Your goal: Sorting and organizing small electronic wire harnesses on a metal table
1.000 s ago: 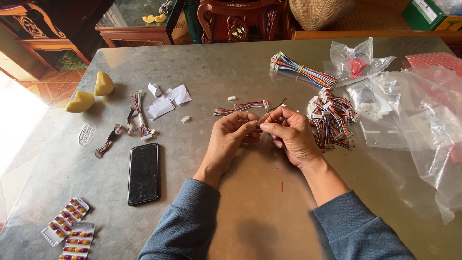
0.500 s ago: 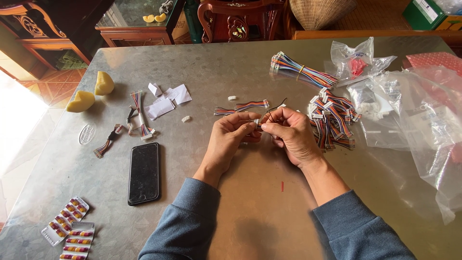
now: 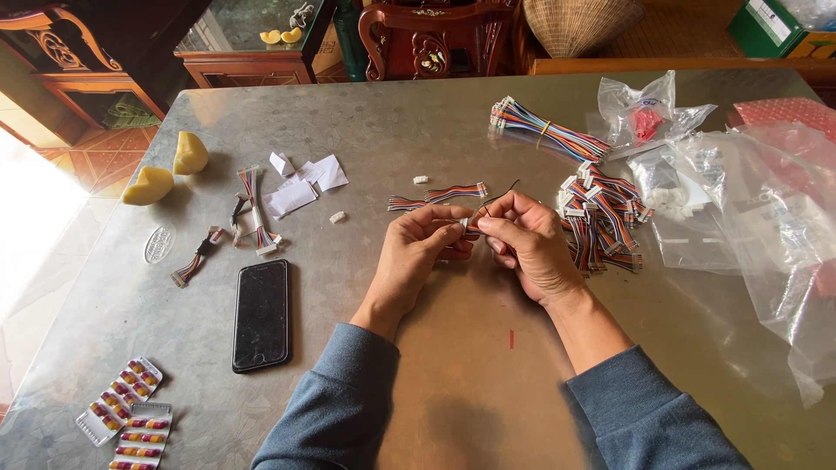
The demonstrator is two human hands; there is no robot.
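Where the metal table [image 3: 418,130] comes closest to the camera, two blister packs of capsules [image 3: 122,409] lie at its left corner, and a dark phone [image 3: 261,315] rests face up a little farther in. Two blue sleeves lead up to the middle of the table, where both hands meet. The left hand [image 3: 416,252] is pinched narrow, thumb and forefinger closed on a small white connector [image 3: 464,225] with thin wires trailing from it. The right hand [image 3: 527,244] is curled tight and grips the same piece from the other side, its fingertips touching those of the left; a dark wire end rises just above its knuckles. Just beyond the hands lies a short striped ribbon cable [image 3: 440,196], with a loose white plug [image 3: 421,180] near it. To the right, just beside the right hand, sits a heap of coloured cable assemblies [image 3: 605,222]. To the left are a few more short cables [image 3: 252,209], scraps of white paper [image 3: 300,187] and two yellow wedges [image 3: 170,170]. Farther back lies a banded bundle of rainbow cables [image 3: 544,130], with clear plastic bags [image 3: 714,191] spread along the right side. Carved wooden furniture [image 3: 427,39] stands past the far edge.
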